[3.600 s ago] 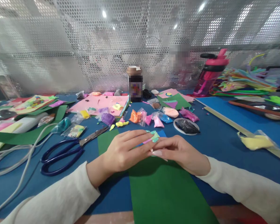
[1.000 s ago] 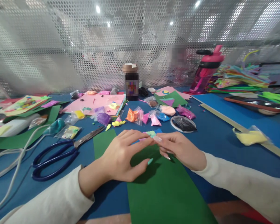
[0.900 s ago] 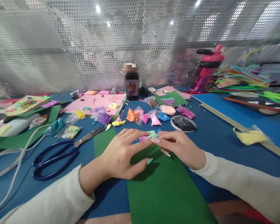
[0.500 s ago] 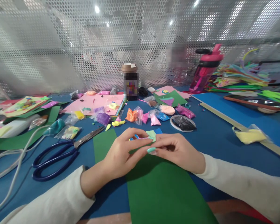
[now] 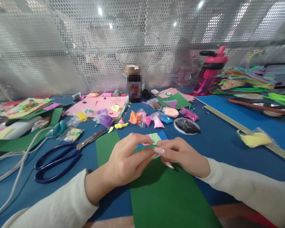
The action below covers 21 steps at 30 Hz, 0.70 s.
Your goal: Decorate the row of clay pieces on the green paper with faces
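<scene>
My left hand (image 5: 127, 156) and my right hand (image 5: 181, 155) meet over a long green paper sheet (image 5: 171, 196), fingertips pinched against each other. Whatever sits between the fingertips is mostly covered; a thin pale green edge peeks out beneath them. Just beyond the fingers shows a light green clay piece (image 5: 155, 138), with blue and pink bits beside it, partly hidden by my left hand. Blue-handled scissors (image 5: 55, 163) lie to the left of my left hand, blades pointing away toward the middle.
Small bags of coloured clay, including an orange one (image 5: 133, 117) and a purple one (image 5: 105, 120), lie beyond my hands. A lidded cup (image 5: 134, 69) and pink bottle (image 5: 210, 74) stand at the back. White cables (image 5: 16, 177) run at left; yellow clay (image 5: 255, 140) lies right.
My right hand's fingers have shifted at the fingertips, the thumb now lying over the left fingertips. More of the light green piece shows beyond them. The view has moved slightly.
</scene>
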{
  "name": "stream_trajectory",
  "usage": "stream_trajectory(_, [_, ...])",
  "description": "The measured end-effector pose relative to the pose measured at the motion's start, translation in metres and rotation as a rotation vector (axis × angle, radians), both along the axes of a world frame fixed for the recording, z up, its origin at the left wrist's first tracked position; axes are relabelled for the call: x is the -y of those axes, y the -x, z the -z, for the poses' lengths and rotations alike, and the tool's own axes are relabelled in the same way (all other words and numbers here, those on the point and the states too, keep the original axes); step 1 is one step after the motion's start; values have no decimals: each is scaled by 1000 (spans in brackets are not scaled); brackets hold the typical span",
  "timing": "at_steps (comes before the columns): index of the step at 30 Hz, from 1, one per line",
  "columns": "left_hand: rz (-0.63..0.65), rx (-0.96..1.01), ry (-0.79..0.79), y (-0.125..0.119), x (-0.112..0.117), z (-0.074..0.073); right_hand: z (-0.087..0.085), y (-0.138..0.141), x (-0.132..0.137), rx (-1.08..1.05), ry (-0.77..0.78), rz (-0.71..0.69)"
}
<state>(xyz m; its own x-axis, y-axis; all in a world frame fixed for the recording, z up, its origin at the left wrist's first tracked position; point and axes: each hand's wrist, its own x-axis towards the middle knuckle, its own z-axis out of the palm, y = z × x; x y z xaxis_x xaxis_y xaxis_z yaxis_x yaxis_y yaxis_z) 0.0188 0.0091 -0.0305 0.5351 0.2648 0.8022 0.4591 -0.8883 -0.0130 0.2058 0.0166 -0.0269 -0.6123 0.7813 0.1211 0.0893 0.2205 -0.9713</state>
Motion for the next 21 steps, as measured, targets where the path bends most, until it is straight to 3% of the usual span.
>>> stream_trajectory(3, [50, -72, -210, 1, 5, -6, 3, 1, -3, -43, 151, -60])
stream_trajectory(6, [38, -102, -342, 2, 10, -10, 3, 0, -6, -31, 189, -90])
stream_trajectory(14, [-128, -224, -419, 3, 14, -8, 1, -4, -12, 14, 131, 28])
stream_trajectory(17, [-206, -102, -166, 4, 4, -5, 5, -4, -16, -9, 131, 126])
stream_trajectory(21, [-188, 12, 242, 4, -6, -3, 10, -4, -23, -73, 165, 238])
